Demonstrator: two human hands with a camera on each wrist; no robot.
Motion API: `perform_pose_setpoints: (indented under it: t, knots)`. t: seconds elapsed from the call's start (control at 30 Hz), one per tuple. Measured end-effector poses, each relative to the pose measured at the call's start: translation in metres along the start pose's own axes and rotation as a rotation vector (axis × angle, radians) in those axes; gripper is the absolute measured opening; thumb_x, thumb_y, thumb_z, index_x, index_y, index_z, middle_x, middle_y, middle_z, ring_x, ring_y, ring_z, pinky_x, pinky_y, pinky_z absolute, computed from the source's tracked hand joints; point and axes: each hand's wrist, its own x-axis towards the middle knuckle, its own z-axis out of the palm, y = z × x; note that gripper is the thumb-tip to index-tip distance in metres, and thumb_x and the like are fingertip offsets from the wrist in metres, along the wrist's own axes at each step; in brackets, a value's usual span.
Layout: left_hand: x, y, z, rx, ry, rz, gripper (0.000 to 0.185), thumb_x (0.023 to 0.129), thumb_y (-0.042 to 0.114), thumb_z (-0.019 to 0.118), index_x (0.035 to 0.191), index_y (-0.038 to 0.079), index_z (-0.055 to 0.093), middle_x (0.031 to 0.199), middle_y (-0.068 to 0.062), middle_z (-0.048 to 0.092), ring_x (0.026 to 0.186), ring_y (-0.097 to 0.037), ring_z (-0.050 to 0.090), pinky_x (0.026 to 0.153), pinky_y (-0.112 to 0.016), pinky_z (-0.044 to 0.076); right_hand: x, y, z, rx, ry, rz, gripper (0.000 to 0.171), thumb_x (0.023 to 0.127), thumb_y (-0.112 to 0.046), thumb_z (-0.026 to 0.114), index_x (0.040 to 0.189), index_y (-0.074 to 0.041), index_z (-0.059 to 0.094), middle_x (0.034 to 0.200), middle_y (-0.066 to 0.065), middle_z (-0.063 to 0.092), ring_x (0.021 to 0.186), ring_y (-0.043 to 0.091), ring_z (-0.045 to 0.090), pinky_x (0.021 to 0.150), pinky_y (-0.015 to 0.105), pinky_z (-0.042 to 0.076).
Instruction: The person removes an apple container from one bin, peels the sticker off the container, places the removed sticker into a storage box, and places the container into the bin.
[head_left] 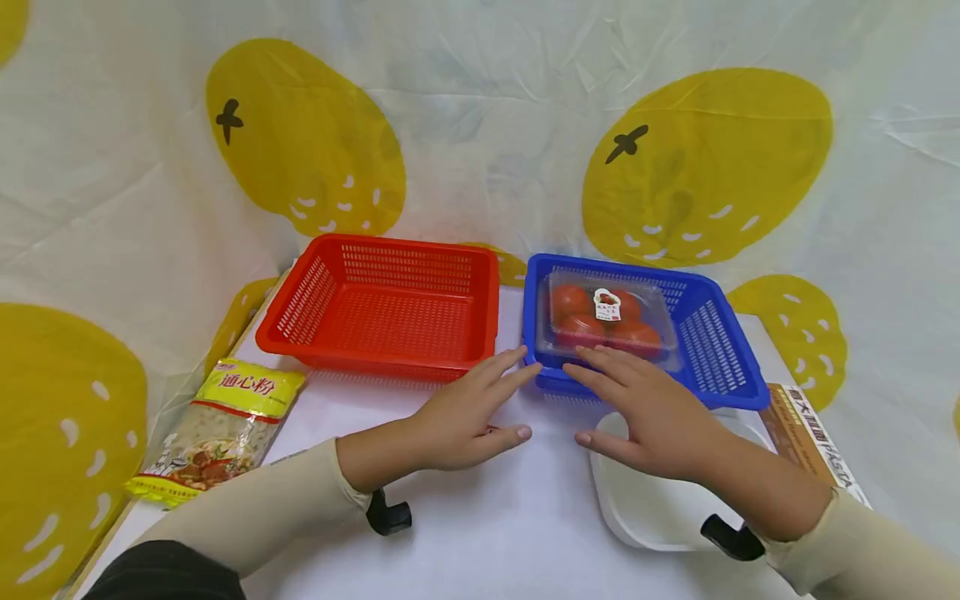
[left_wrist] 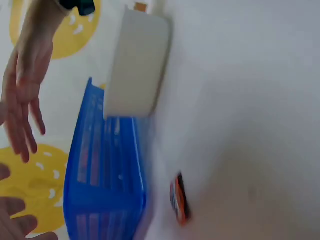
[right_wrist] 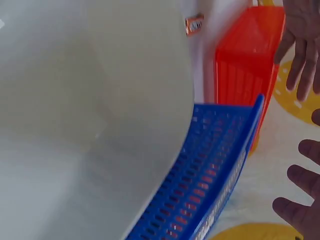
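On the white tabletop (head_left: 480, 533), only the head view showed the whole layout: a red basket (head_left: 382, 304) with nothing visible inside, and just beside it on the right a blue basket (head_left: 716, 350) holding a clear clamshell pack of tomatoes (head_left: 606, 321) with a small label on its lid. The pack lay flat, its long axis running left to right across the basket's near half. The left hand (head_left: 465, 412) hovered with fingers straight and spread, holding nothing, its fingertips at the blue basket's near left corner. The right hand (head_left: 648, 408) was likewise flat and empty, fingers reaching the basket's near rim right by the pack. The wrist views showed the baskets' slotted outer walls from low down, which the head view did not. A white tray (head_left: 645, 508) lay under the right wrist, a macaroni bag (head_left: 217, 429) at far left, and a pasta box (head_left: 813, 442) at right.
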Motion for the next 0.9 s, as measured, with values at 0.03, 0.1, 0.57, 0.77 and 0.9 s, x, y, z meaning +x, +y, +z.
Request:
perform_pose_setpoints:
  t: [0.03,0.1,0.57,0.77,0.9]
  knots:
    - [0.003,0.001,0.003,-0.04,0.023,-0.014,0.078,0.106,0.06,0.052,0.172,0.028,0.024,0.18,0.001,0.011,0.163,-0.024,0.018,0.119,-0.062,0.037,0.0,0.003,-0.002,0.011,0.011,0.01,0.079,0.097,-0.061,0.07,0.163,-0.023,0.048,0.166,0.01,0.046,0.151,0.041,0.042,0.112,0.071,0.041]
    - [0.009,0.004,0.008,-0.109,0.063,-0.046,0.079,0.106,0.058,0.053,0.172,0.027,0.023,0.18,0.003,0.01,0.164,-0.023,0.016,0.119,-0.065,0.036,0.0,0.01,-0.006,0.041,0.03,0.039,0.078,0.097,-0.057,0.073,0.163,-0.023,0.047,0.165,0.011,0.046,0.15,0.042,0.044,0.109,0.072,0.043]
    - [0.058,0.0,0.049,-0.34,0.335,-0.193,0.072,0.106,0.039,0.055,0.169,0.015,0.03,0.178,-0.01,0.015,0.163,-0.029,0.015,0.117,-0.069,0.036,0.013,0.099,-0.022,0.266,0.074,0.349,0.077,0.102,-0.041,0.072,0.166,-0.014,0.039,0.167,0.023,0.039,0.152,0.051,0.032,0.11,0.081,0.033]
    - [0.075,-0.003,0.057,-0.332,0.367,-0.265,0.07,0.107,0.039,0.056,0.169,0.015,0.032,0.179,-0.007,0.011,0.164,-0.03,0.014,0.119,-0.069,0.031,0.013,0.142,-0.025,0.307,0.032,0.46,0.077,0.106,-0.042,0.065,0.168,-0.011,0.031,0.167,0.029,0.033,0.147,0.057,0.034,0.109,0.08,0.034]
    - [0.082,-0.008,0.061,-0.328,0.378,-0.298,0.066,0.108,0.034,0.055,0.168,0.013,0.035,0.179,-0.007,0.013,0.163,-0.031,0.018,0.122,-0.065,0.029,0.012,0.166,-0.029,0.374,0.007,0.506,0.077,0.108,-0.045,0.061,0.169,-0.01,0.03,0.162,0.031,0.037,0.138,0.058,0.042,0.105,0.077,0.042]
